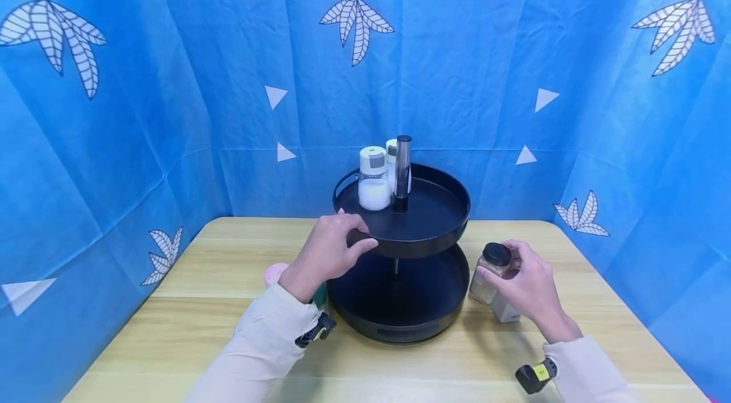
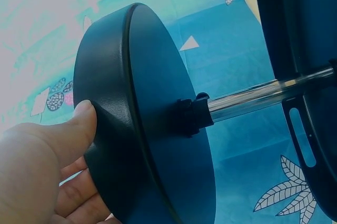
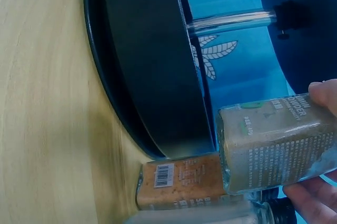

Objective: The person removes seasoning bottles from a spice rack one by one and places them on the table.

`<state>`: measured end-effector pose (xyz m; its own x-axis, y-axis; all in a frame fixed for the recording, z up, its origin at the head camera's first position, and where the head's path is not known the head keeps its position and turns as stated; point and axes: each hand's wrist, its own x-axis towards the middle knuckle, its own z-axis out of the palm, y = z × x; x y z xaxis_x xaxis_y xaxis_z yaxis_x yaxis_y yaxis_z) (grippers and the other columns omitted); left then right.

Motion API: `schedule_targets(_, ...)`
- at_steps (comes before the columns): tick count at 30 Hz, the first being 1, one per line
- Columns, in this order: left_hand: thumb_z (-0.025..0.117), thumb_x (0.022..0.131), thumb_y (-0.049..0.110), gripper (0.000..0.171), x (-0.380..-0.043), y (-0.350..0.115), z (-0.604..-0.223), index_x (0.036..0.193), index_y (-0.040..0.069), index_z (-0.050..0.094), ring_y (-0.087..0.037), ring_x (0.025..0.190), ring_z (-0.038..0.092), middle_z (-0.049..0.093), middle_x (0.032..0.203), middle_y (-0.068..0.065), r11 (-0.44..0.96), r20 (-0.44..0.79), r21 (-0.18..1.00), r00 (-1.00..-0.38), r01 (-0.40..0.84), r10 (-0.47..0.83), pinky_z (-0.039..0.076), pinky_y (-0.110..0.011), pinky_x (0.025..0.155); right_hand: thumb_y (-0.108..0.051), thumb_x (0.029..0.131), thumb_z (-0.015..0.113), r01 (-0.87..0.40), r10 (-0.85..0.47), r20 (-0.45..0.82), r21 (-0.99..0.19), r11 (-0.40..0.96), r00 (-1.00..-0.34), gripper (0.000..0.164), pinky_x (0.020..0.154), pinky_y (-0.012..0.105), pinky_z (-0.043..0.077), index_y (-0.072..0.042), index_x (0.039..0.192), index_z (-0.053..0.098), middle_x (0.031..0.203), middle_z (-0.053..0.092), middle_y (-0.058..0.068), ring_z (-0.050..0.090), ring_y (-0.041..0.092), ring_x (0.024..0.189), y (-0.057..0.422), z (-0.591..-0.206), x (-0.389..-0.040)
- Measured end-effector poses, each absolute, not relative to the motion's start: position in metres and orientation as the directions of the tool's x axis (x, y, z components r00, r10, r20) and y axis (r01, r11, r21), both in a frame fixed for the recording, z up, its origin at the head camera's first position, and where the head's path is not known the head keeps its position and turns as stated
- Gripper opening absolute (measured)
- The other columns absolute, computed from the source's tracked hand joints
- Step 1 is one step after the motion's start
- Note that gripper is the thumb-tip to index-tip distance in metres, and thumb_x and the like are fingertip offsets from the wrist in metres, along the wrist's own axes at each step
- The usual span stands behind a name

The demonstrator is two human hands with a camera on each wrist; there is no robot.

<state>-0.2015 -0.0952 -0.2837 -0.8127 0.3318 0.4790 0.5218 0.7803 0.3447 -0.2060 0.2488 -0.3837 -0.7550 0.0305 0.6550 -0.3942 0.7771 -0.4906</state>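
A black two-tier round rack has an upper tray and a lower tray joined by a metal post. My left hand grips the upper tray's front left rim, its thumb against the outer wall and its fingers curled beneath. At the rack's right, my right hand holds a square glass spice jar by its upper part, below the black lid. The jar's label reads "POWDER". Two shakers with white lids, the nearer shaker and one partly behind the post, stand on the upper tray.
Beside the rack's right, below the held jar, are an orange-brown spice jar and a clear jar with a black cap. A pink-lidded container shows partly behind my left forearm. Blue curtains enclose the wooden table.
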Motion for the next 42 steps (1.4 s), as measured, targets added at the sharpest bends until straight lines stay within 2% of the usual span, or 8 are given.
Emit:
schedule_targets(11,0.076,0.085,0.027,0.021,-0.203,-0.095,-0.283,0.095,0.009,0.071,-0.023,0.094,0.066,0.071,0.093,-0.004,0.784,0.484,0.331,-0.808,0.525,0.336,0.038,-0.037,0.107,-0.020,0.064,0.091,-0.424,0.015,0.687,-0.466,0.776,-0.727,0.058,0.055,0.024,0.049,0.000,0.109,0.059,0.081,0.065,0.006,0.058,0.013,0.064,0.246,-0.387,-0.207)
schedule_targets(24,0.077,0.085,0.027,0.023,-0.204,-0.095,-0.283,0.097,0.008,0.072,-0.024,0.099,0.066,0.072,0.095,-0.005,0.784,0.486,0.335,-0.809,0.522,0.331,0.038,-0.039,0.107,-0.019,0.060,0.091,-0.456,-0.033,0.743,-0.374,0.807,-0.668,0.059,0.055,0.035,0.050,0.003,0.105,0.060,0.074,0.065,0.006,0.059,0.017,0.062,0.242,-0.393,-0.210)
schedule_targets(33,0.077,0.084,0.028,0.024,-0.201,-0.095,-0.283,0.097,0.009,0.072,-0.026,0.103,0.064,0.071,0.096,-0.005,0.792,0.468,0.347,-0.825,0.502,0.318,0.038,-0.041,0.106,-0.020,0.064,0.089,-0.434,-0.050,0.698,-0.386,0.814,-0.714,0.054,0.056,0.035,0.047,-0.001,0.105,0.059,0.072,0.059,-0.001,0.056,0.013,0.063,0.238,-0.396,-0.207)
schedule_targets(42,0.077,0.084,0.027,0.022,-0.202,-0.095,-0.285,0.095,0.009,0.071,-0.024,0.096,0.066,0.071,0.093,-0.004,0.785,0.487,0.334,-0.808,0.522,0.330,0.039,-0.039,0.106,-0.019,0.063,0.090,-0.402,-0.012,0.705,-0.391,0.828,-0.709,0.060,0.057,0.040,0.047,0.004,0.108,0.058,0.071,0.058,0.002,0.054,0.017,0.063,0.235,-0.406,-0.205)
